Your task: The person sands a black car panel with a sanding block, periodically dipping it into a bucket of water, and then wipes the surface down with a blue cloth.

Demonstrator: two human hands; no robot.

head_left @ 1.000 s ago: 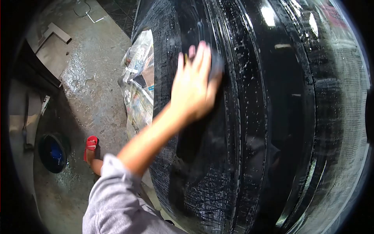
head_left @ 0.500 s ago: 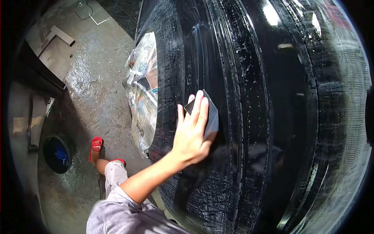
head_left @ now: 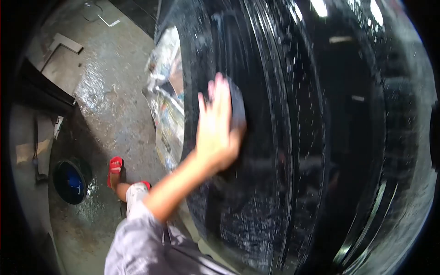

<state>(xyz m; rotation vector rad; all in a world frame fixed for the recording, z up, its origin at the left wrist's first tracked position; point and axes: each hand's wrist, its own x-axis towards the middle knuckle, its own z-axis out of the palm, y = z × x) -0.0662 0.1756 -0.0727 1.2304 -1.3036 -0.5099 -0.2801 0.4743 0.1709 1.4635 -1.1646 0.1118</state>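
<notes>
Presses the left hand [head_left: 214, 128] flat on the wet black panel [head_left: 293, 137], fingers [head_left: 219, 98] stretched straight and not curled, pinning a dark sheet [head_left: 237, 107] against the gloss. Shows the sheet only on the thumb side, toward the panel's raised ridges, long axis running up along the fingers. Leaves the newspaper masking [head_left: 165, 91] at the panel's left edge near the little finger, apart from it. Too blurred to tell the thumb's hold. No right hand in view.

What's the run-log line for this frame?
left hand: open, flat on dark sheet against wet black panel | right hand: not in view | nearby: newspaper masking, blue bucket
</notes>
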